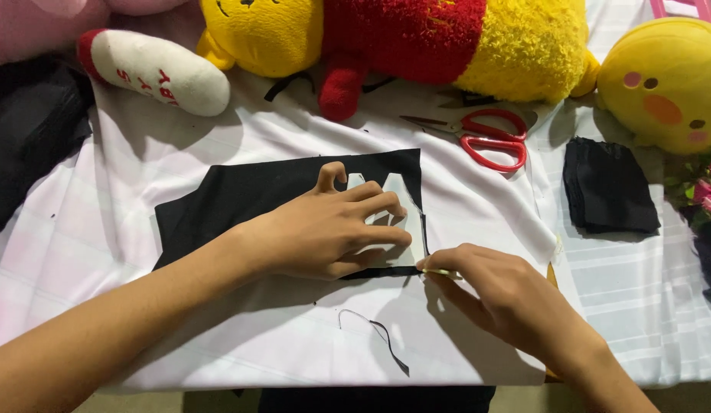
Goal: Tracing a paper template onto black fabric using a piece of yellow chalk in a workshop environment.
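A flat piece of black fabric (241, 195) lies on the white cloth-covered surface (141, 153). A pale paper template (397, 203) rests on its right end. My left hand (325, 229) presses down on the template and fabric with fingers spread. My right hand (501, 294) sits at the fabric's lower right corner, pinching a small thin yellowish marking piece (441, 271) against the template's edge.
Red-handled scissors (489, 138) lie behind the fabric. A stack of black fabric squares (608, 187) sits at the right. Plush toys line the back: a yellow and red one (417, 38), a yellow round one (665, 84), a white stuffed shape (156, 69). A thin black scrap (378, 336) lies near the front.
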